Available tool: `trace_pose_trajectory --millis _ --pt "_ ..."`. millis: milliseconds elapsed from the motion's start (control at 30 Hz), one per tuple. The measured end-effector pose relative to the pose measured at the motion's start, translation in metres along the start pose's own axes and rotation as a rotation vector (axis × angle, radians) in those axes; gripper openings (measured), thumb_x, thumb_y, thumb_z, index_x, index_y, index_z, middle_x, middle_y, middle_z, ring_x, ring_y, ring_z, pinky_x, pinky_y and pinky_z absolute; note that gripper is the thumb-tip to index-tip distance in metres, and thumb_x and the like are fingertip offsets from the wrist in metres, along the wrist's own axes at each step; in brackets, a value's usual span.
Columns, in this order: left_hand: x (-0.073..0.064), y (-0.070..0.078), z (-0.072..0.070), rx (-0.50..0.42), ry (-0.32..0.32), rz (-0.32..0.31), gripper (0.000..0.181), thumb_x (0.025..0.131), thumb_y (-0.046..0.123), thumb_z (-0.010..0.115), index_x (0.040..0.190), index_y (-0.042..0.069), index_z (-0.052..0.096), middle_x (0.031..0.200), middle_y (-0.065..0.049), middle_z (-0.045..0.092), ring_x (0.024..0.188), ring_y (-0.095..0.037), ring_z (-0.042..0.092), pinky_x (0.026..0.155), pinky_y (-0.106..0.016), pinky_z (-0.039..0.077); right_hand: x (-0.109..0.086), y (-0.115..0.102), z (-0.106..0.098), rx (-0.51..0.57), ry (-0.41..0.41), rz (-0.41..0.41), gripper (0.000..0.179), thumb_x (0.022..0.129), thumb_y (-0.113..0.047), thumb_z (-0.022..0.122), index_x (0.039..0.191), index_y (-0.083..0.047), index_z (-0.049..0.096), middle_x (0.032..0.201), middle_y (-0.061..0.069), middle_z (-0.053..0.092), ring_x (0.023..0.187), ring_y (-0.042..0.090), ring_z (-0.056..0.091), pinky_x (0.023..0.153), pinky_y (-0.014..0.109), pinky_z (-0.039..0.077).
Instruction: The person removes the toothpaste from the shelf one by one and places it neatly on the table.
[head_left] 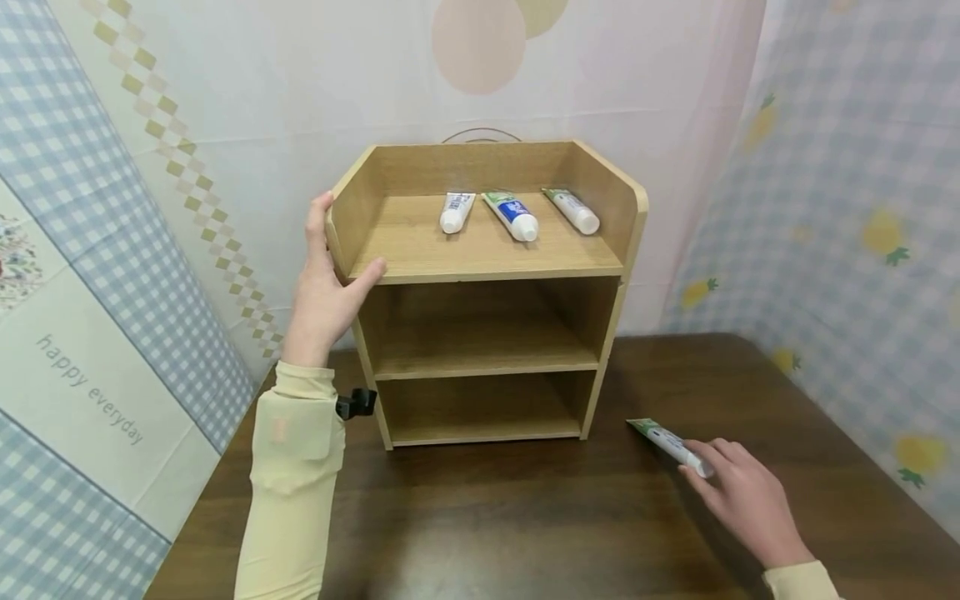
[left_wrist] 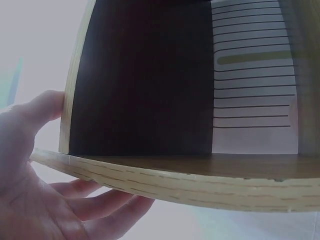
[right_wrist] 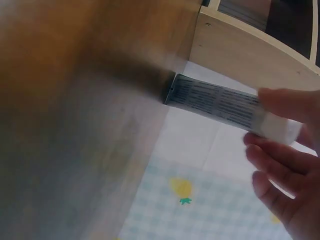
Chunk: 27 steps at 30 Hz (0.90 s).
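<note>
My left hand (head_left: pixel 324 287) grips the left side panel of a small wooden shelf (head_left: pixel 495 273), thumb at the front edge of its top board. In the left wrist view, the thumb and fingers (left_wrist: pixel 107 205) lie on either side of the panel's corner. To the right of the shelf, my right hand (head_left: pixel 742 492) pinches a toothpaste tube (head_left: pixel 667 442) near its white cap end. The tube's flat green end points toward the shelf, low over the table. Printed text covers the side of the held tube (right_wrist: pixel 215 102) in the right wrist view.
Three more tubes lie on the top board: a small white tube (head_left: pixel 457 212) at left, a blue-and-green tube (head_left: pixel 512 215) in the middle, a white tube (head_left: pixel 572 210) at right. The dark wooden table (head_left: pixel 525 517) carries the shelf. Patterned cloth (head_left: pixel 817 208) hangs around it.
</note>
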<state>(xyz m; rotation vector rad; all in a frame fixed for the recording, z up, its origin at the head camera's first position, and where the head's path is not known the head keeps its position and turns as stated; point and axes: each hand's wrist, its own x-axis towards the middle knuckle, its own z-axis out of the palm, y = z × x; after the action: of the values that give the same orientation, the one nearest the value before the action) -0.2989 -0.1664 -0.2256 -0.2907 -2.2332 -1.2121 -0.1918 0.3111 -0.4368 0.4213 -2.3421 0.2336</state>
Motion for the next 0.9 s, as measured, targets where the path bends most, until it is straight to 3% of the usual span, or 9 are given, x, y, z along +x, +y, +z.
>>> trace_pose_trajectory --millis 100,233,433,733,900 --pt "0.001 0.001 -0.001 0.004 0.004 0.001 0.087 0.086 0.034 0.07 0.145 0.055 0.01 0.154 -0.006 0.035 0.121 -0.034 0.048 0.098 -0.058 0.038 0.007 0.0 0.005 -0.023 -0.072 -0.028 0.039 0.061 -0.012 0.085 0.097 -0.007 0.073 0.078 0.002 0.065 0.065 0.015 0.053 0.054 0.033 0.043" --pt "0.0 0.001 -0.001 0.012 -0.001 -0.003 0.086 0.086 0.034 0.069 0.145 0.055 0.01 0.151 -0.008 0.038 0.119 -0.035 0.049 0.095 -0.058 0.04 0.013 -0.005 0.01 -0.054 -0.125 -0.06 0.036 0.062 -0.014 0.084 0.095 -0.006 0.073 0.077 0.003 0.064 0.064 0.015 0.052 0.058 0.037 0.044" --pt "-0.001 0.0 -0.002 -0.001 -0.011 -0.01 0.085 0.087 0.032 0.068 0.145 0.055 0.01 0.151 -0.009 0.038 0.12 -0.035 0.05 0.094 -0.057 0.042 0.02 -0.014 0.016 -0.071 -0.187 -0.032 0.035 0.064 -0.015 0.084 0.096 -0.005 0.073 0.081 0.007 0.065 0.068 0.02 0.056 0.063 0.042 0.047" --pt "-0.002 0.002 -0.002 0.003 -0.009 0.004 0.084 0.087 0.029 0.067 0.146 0.053 0.011 0.149 -0.009 0.042 0.116 -0.034 0.051 0.094 -0.056 0.041 0.027 -0.019 0.03 -0.109 -0.402 -0.009 0.039 0.065 -0.01 0.08 0.102 -0.001 0.072 0.076 0.006 0.061 0.068 0.02 0.054 0.065 0.043 0.048" --pt "-0.003 0.002 -0.003 -0.004 -0.006 -0.003 0.084 0.088 0.03 0.066 0.146 0.053 0.01 0.146 -0.011 0.045 0.114 -0.035 0.052 0.093 -0.055 0.042 0.03 -0.023 0.039 -0.132 -0.403 -0.031 0.04 0.063 -0.009 0.079 0.101 0.0 0.071 0.07 0.005 0.056 0.063 0.019 0.051 0.061 0.041 0.047"
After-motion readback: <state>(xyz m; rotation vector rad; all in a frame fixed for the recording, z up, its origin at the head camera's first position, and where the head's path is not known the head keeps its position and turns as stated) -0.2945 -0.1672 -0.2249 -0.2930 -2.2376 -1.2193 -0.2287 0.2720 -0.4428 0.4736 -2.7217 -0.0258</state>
